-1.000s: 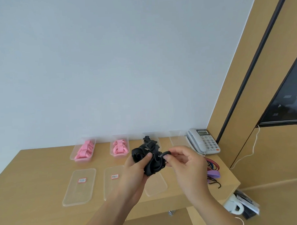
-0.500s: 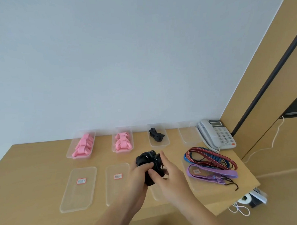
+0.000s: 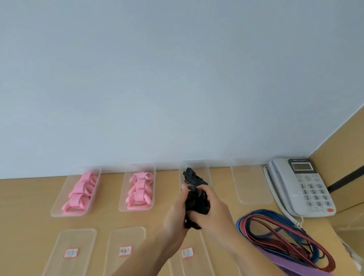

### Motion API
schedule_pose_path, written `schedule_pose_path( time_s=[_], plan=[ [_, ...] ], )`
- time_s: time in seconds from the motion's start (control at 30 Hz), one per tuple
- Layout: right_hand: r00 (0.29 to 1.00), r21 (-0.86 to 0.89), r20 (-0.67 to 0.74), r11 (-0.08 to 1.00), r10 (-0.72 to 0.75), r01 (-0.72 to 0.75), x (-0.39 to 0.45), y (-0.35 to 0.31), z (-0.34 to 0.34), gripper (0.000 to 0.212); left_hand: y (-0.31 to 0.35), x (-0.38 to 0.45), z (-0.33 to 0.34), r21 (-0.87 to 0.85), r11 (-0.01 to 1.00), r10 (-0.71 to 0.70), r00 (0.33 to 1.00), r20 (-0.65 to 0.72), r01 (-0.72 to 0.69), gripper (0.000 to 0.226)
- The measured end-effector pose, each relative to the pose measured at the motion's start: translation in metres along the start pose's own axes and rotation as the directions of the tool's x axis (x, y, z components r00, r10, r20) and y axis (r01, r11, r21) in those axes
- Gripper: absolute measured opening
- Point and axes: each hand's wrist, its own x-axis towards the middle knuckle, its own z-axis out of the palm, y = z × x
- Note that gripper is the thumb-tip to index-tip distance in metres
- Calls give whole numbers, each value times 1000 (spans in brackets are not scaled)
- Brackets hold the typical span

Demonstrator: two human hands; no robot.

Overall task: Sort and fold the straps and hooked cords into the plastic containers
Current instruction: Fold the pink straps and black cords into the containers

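The bunched fabric strap bundle [image 3: 196,201] is black. The folded straps [image 3: 81,193] in the clear plastic container [image 3: 55,210] are pink, as are those [image 3: 140,190] in the next clear container [image 3: 152,203]. The coiled cords [image 3: 283,233] are red and blue over a flat purple strap [image 3: 293,267]. The desk telephone [image 3: 300,185] is pale grey with one orange button. The lid labels [image 3: 125,250] are white, edged red. The wooden tabletop [image 3: 18,215] is tan.

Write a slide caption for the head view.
Both hands, left and right, grip a black strap bundle at the near end of the third container, which already holds black straps.
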Motion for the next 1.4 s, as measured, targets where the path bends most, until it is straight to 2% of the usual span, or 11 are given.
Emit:
schedule_pose_path(
  time_s=[0.13,0.27,0.4,0.57,0.67,0.73,0.83,0.9,1.03,1.27,1.4],
  plan=[
    [1000,-81,-20,997,-1,-1,44,9,-8,50,13,32,6,25,1000,6,984,-178,-2,47],
    [994,-379,61,920,-85,102,83,13,-6,53,12,66,-10,215,975,64,861,-504,53,24],
    [977,-571,198,802,-73,176,106,16,2,56,1,85,-20,386,911,86,848,-523,146,20],
    [970,-646,231,734,-73,209,116,22,4,50,-8,94,-22,420,900,139,833,-535,119,21],
    [964,-737,239,626,-112,255,117,31,10,57,-12,96,-27,451,887,175,827,-534,103,21],
    [963,-795,231,543,-142,271,115,36,16,68,-14,96,-27,579,811,276,820,-502,81,17],
    [952,-811,291,504,-97,299,113,39,19,81,-21,93,-31,766,641,419,860,-293,-51,61],
    [941,-788,328,525,-88,323,110,40,14,85,-25,95,-36,845,520,450,881,-148,-124,75],
    [922,-634,347,681,-172,365,104,53,-1,80,-30,97,-39,916,384,498,861,-100,-115,64],
    [917,-773,281,500,-284,392,89,67,-4,66,-33,100,-41,936,329,543,835,-81,-123,58],
    [920,-780,236,505,-312,371,95,62,-4,58,-32,105,-41,963,221,584,812,-6,-152,64]
  ],
)
